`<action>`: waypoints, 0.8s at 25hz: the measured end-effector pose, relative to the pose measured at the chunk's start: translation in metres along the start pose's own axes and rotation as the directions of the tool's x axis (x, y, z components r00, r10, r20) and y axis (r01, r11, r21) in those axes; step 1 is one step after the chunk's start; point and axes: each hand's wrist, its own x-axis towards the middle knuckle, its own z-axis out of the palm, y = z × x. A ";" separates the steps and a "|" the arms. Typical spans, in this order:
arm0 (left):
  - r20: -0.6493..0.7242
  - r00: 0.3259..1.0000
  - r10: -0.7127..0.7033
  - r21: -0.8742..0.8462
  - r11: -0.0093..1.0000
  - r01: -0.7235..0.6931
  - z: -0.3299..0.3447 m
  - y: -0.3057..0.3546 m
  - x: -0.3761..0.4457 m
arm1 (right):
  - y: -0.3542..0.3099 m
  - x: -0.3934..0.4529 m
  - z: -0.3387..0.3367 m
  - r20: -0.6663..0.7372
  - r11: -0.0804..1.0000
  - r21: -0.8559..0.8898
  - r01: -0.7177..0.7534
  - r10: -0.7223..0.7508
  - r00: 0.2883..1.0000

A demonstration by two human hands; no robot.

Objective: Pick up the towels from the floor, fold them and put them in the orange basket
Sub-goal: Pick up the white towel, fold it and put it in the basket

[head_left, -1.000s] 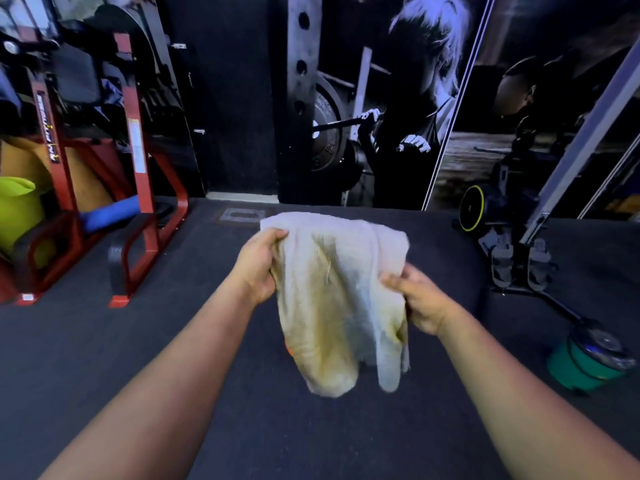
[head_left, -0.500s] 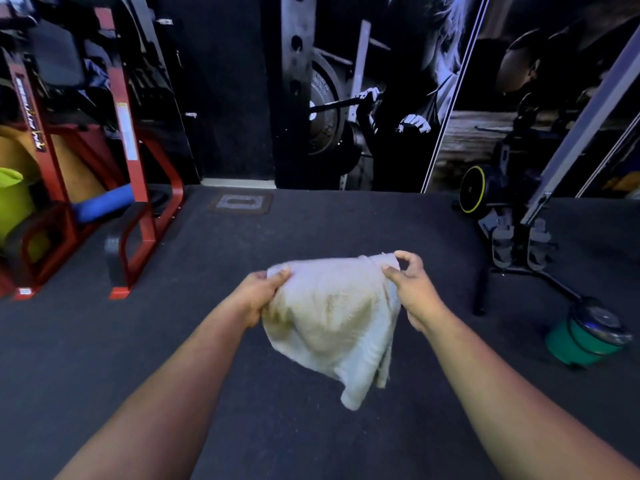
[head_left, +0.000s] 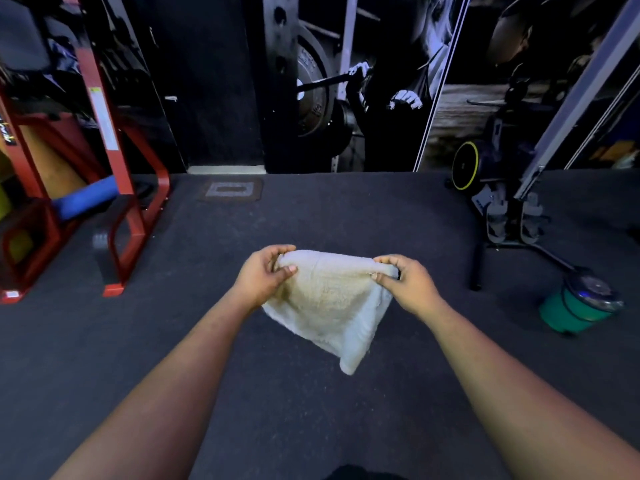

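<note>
Item: cream terry-cloth towel (head_left: 329, 303), held in the air above the dark speckled rubber floor (head_left: 311, 410), touching nothing but the hands. Top edge stretched roughly level between both hands; the remainder hangs in a doubled, roughly triangular drape, its lowest corner pointing down and to the right. Faint yellowish staining near the left side.

Left hand (head_left: 263, 275): closed in a pinch on the towel's upper left corner, thumb in front, fingers curled over the top edge.

Right hand (head_left: 405, 282): closed in a pinch on the upper right corner, thumb and forefinger gathering the cloth.

Surroundings: red steel rack frame (head_left: 121, 168) standing on the floor at far left, with a blue foam roller (head_left: 86, 199) behind it; green round container with a dark lid (head_left: 578, 306) on the floor at right, well apart from the towel; black metal stand (head_left: 512, 216) behind it; wall mural of a weightlifter (head_left: 363, 81) at rear.
</note>
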 end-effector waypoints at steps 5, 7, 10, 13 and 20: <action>0.224 0.964 -0.144 0.251 0.964 0.085 0.001 0.003 0.026 | 0.008 0.034 -0.001 0.006 0.962 -0.273 0.030 -0.029 1.000; 0.163 0.982 -0.091 0.511 0.859 -0.005 0.008 0.001 0.044 | 0.013 0.053 -0.004 0.085 0.908 -0.416 0.048 -0.014 0.996; 0.090 0.995 -0.051 0.778 0.627 -0.038 0.023 0.001 0.074 | 0.021 0.078 -0.003 0.204 0.709 -0.694 0.125 0.027 0.979; 0.169 0.982 -0.087 0.893 0.436 -0.115 0.044 -0.012 0.113 | 0.043 0.112 0.002 0.225 0.504 -0.840 0.202 -0.015 0.974; 0.341 0.875 -0.343 0.871 0.467 -0.156 0.106 -0.066 0.179 | 0.123 0.191 0.008 0.474 0.686 -0.714 0.140 0.327 0.818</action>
